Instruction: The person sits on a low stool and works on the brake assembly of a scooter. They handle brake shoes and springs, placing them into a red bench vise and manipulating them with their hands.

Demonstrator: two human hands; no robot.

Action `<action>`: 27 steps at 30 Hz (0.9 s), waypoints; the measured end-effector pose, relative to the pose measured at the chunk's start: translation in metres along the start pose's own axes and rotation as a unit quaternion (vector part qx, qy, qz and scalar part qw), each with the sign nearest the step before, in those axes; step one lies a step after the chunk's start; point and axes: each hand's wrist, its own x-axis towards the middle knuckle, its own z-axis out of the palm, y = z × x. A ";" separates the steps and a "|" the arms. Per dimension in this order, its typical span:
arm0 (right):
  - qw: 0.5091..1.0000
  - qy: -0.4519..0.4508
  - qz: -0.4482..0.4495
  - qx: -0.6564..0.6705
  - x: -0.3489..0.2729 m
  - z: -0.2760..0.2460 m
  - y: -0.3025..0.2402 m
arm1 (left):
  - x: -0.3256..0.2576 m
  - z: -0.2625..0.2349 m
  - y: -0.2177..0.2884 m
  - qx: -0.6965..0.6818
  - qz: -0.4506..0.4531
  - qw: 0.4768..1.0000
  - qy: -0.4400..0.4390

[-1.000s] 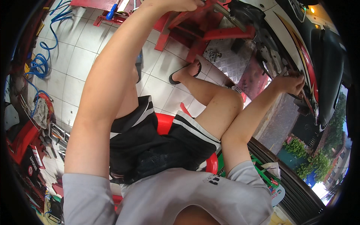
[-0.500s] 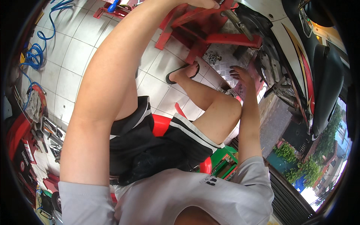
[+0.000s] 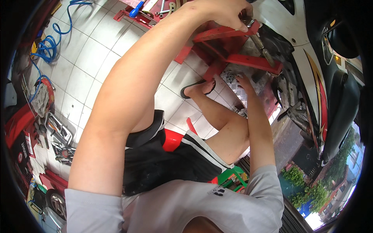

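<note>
**Both hands at the red stand under the motorbike**

At the far left a coiled blue air hose lies on the white tiled floor, with a heap of metal tools lower down beside a red tool chest. The person sits on a red stool, one foot in a black sandal planted on the tiles.

The left arm stretches up the middle of the view to the left hand, whose fingers are curled tight around the top of a metal tool. The tool's shaft runs down and to the right through the red metal stand toward the underside of the motorbike. I cannot tell what kind of tool it is or what its tip meets.

Further right, the right hand reaches down to a patch of ribbed metal plate just below the stand; its fingers look loosely spread and touching the surface, gripping nothing that shows.

Judging by this, the work is mid-way: the tool is engaged and being driven or levered, the bike's lower panels look exposed, and nothing shows a part freed or refitted yet
</note>
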 end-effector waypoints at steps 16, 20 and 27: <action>0.990 -0.059 -0.059 0.112 -0.003 0.009 0.007 | -0.004 -0.002 0.010 -0.012 0.018 1.000 0.007; 0.976 -0.056 -0.068 0.198 0.010 0.010 0.012 | -0.002 -0.005 0.012 -0.009 0.011 1.000 -0.013; 0.899 -0.048 -0.031 0.434 0.031 -0.008 0.031 | 0.001 -0.005 0.014 -0.001 -0.007 0.999 -0.035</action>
